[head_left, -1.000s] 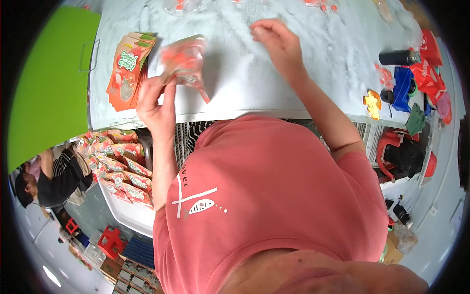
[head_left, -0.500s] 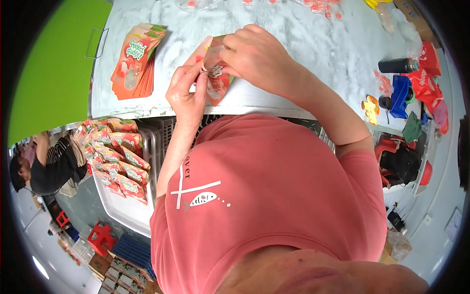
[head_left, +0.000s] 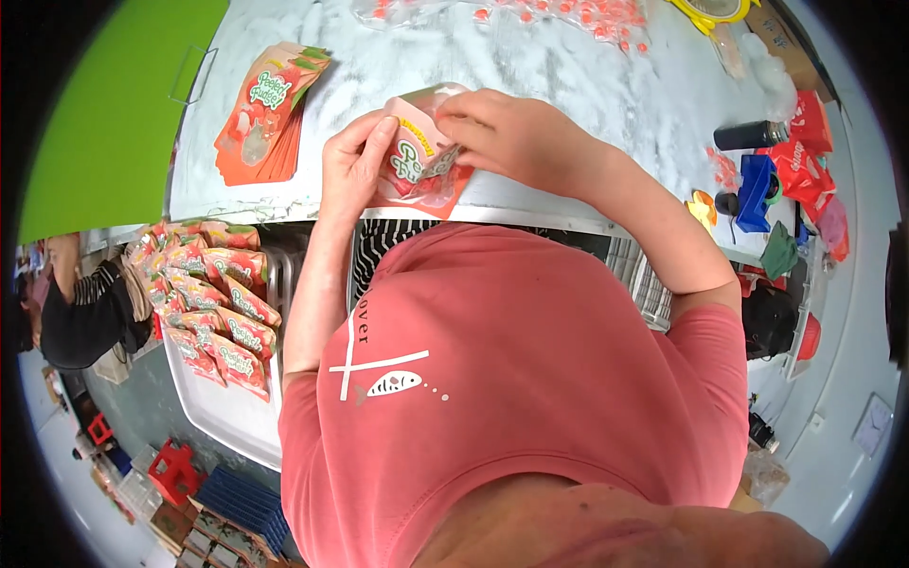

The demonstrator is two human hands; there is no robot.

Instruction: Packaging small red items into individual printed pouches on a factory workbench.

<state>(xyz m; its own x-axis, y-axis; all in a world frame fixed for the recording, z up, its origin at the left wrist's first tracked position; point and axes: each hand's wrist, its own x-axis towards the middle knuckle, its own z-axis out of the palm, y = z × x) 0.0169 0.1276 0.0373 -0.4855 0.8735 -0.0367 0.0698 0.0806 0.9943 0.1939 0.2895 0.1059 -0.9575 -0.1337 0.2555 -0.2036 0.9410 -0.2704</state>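
Observation:
A red and pink printed plastic pouch (head_left: 409,159) is held just above the white tabletop, its top gaping toward the far side. My left hand (head_left: 354,159) pinches its left edge, thumb on the front panel. At the right edge of the mouth, my right hand (head_left: 516,137) has its fingers bent and closed on the film; some fingertips are hidden by the pouch. To the left of my hands lies a fanned stack of flat pouches (head_left: 265,114) of the same print.
Filled pouches (head_left: 213,298) crowd a white tray (head_left: 222,417) at my left. Clear bags of small red pieces (head_left: 587,14) lie at the far edge. A yellow tape roll (head_left: 710,11), black bottle (head_left: 750,134) and blue tape dispenser (head_left: 756,192) sit right. Another person (head_left: 85,317) is at far left.
The pouch has turned its printed front toward me, and its mouth has widened. My right hand has moved lower and slightly right, while my left thumb has shifted onto the front panel.

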